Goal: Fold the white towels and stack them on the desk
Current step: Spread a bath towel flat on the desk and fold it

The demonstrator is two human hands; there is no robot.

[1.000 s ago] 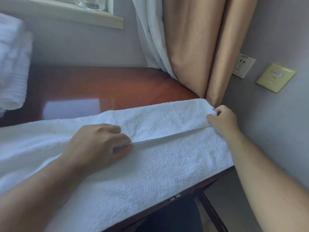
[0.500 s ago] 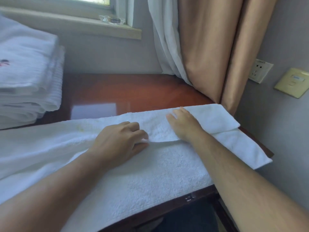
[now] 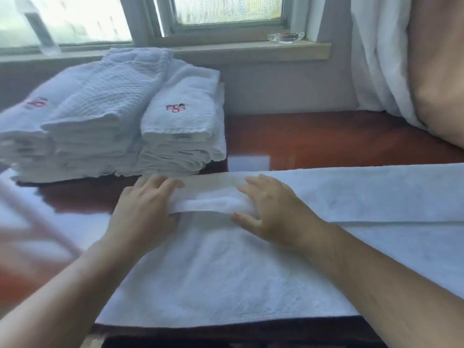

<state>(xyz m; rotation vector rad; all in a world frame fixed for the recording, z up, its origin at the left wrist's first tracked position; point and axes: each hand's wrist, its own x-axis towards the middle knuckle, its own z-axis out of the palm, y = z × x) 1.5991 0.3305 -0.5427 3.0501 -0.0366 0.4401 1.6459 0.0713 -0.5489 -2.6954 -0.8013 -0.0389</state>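
A long white towel point(image 3: 226, 272) lies across the red-brown desk point(image 3: 326, 139), its far edge folded toward me as a flap point(image 3: 364, 194). Both hands sit on that flap near its left end. My left hand point(image 3: 145, 209) lies with its fingers stretched over the flap; its thumb is hidden. My right hand point(image 3: 273, 212) presses flat on the flap just to the right, fingers spread. The cloth between the hands is slightly bunched. Two stacks of folded white towels point(image 3: 180, 126) point(image 3: 100, 109) with red embroidery stand at the back left of the desk.
A window sill with a glass dish point(image 3: 286, 37) runs behind the desk. White and beige curtains point(image 3: 439, 71) hang at the right and touch the desk's back corner. The left edge of the view is blurred.
My right hand let go of the towel's right corner and slid left along the fold until it lies beside my left hand. The view swung left, bringing the towel stacks into sight.
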